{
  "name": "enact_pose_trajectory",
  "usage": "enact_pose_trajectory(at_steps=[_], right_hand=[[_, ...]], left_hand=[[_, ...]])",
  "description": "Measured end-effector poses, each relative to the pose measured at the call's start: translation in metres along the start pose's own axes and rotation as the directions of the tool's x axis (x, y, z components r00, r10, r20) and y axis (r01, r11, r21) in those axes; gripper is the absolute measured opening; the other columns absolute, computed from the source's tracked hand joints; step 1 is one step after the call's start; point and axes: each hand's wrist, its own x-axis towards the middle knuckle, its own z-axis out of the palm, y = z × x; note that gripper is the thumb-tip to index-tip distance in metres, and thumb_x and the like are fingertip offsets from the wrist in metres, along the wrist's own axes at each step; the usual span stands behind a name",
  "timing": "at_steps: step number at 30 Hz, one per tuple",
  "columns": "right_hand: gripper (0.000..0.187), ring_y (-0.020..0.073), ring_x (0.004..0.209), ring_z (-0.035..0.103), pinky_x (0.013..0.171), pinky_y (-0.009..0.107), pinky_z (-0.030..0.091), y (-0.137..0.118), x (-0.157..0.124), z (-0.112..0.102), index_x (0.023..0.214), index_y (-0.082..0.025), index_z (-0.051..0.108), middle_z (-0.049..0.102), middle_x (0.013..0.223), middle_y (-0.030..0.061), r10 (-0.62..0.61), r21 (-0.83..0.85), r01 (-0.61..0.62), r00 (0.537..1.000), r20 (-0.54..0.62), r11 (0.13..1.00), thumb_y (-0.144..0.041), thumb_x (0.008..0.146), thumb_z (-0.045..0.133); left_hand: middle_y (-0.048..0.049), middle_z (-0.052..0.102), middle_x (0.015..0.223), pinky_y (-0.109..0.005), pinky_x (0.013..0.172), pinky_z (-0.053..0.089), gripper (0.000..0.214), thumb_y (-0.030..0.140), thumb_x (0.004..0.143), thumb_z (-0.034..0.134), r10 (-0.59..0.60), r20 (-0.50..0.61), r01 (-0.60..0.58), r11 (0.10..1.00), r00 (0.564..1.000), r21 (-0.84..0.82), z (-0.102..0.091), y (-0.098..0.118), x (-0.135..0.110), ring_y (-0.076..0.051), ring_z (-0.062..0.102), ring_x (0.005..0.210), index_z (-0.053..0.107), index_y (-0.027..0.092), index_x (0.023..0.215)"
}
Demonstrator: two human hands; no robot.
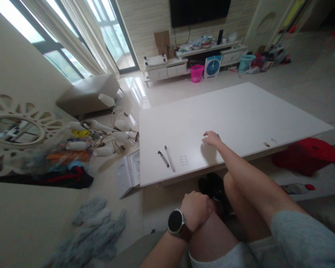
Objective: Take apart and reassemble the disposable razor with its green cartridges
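My right hand [211, 138] hovers over the white tabletop [234, 111], fingers slightly bent and apart, with nothing visible in them. My left hand [195, 209], wearing a round black watch [175, 220] on its wrist, rests on my knee; its fingers are mostly hidden. To the left of my right hand, near the table's front edge, lie a slim dark tool [163, 159], a long pale stick with a dark tip [169, 158] and a small white square sheet with a grid of marks [183, 160]. Neither hand touches these items.
A small brownish piece [266, 144] lies near the table's right front edge. A chandelier with white shades [120, 126] and a white box [125, 175] stand left of the table. Something red [307, 156] and a bottle [297, 188] sit at the right, below table height.
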Motion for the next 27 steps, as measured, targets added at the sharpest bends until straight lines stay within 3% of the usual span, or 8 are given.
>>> enact_pose_trajectory(at_steps=[2,4,7,16,23,27], right_hand=[[0.048,0.03,0.113,0.061,0.095,0.037,0.047,0.028,0.006,-0.008,0.127,-0.01,0.064,0.061,0.128,0.021,0.072,-0.022,-0.073,0.995,-0.064,0.997,-0.027,0.083,0.06],[0.054,0.0297,0.112,0.061,0.098,0.038,0.046,0.048,0.009,-0.01,0.131,-0.012,0.063,0.063,0.127,0.0188,0.089,-0.037,-0.092,0.993,-0.084,0.995,-0.03,0.08,0.064],[0.047,0.0288,0.108,0.063,0.098,0.036,0.045,0.063,0.01,-0.007,0.117,-0.017,0.073,0.069,0.116,0.0132,0.077,-0.053,-0.081,0.994,-0.075,0.995,-0.025,0.07,0.073],[0.029,0.0211,0.087,0.069,0.077,0.025,0.05,0.057,0.013,0.006,0.088,-0.017,0.079,0.076,0.093,0.0081,0.052,0.03,-0.051,0.998,-0.042,0.998,-0.006,0.063,0.068],[0.041,0.0163,0.08,0.069,0.069,0.022,0.05,0.052,0.016,0.004,0.101,-0.018,0.075,0.077,0.093,0.0043,0.114,0.131,-0.108,0.993,-0.035,0.985,-0.007,0.062,0.07],[0.037,0.016,0.078,0.068,0.067,0.022,0.051,0.052,0.017,-0.001,0.099,-0.016,0.073,0.076,0.091,0.0054,0.16,0.16,-0.15,0.986,-0.05,0.976,-0.011,0.063,0.074]], left_hand=[[-0.015,0.074,0.109,-0.051,0.093,0.055,0.035,0.03,0.088,0.047,0.0,-0.011,0.0,1.0,1.0,0.001,0.0,0.0,-0.001,-0.034,0.067,0.107,0.075,0.016,0.103],[-0.015,0.074,0.11,-0.051,0.093,0.055,0.034,0.031,0.087,0.048,0.006,-0.015,-0.006,1.0,1.0,0.0,0.0,0.0,0.0,-0.034,0.067,0.107,0.075,0.016,0.103],[-0.0147,0.073,0.111,-0.05,0.094,0.054,0.034,0.029,0.086,0.049,0.016,-0.017,-0.016,1.0,1.0,-0.005,0.002,-0.002,0.001,-0.033,0.066,0.108,0.074,0.016,0.104],[-0.0134,0.073,0.112,-0.048,0.097,0.053,0.035,0.03,0.088,0.046,0.028,-0.024,-0.028,1.0,0.999,-0.002,0.006,-0.004,0.004,-0.032,0.065,0.109,0.075,0.017,0.102],[-0.0127,0.073,0.114,-0.05,0.097,0.052,0.035,0.031,0.088,0.047,0.028,-0.022,-0.028,0.999,0.999,-0.02,0.006,-0.004,0.003,-0.033,0.064,0.111,0.074,0.018,0.106],[-0.0136,0.073,0.113,-0.05,0.096,0.053,0.035,0.031,0.088,0.047,0.022,-0.014,-0.022,1.0,1.0,-0.017,0.004,-0.004,0.003,-0.033,0.064,0.11,0.074,0.018,0.106]])
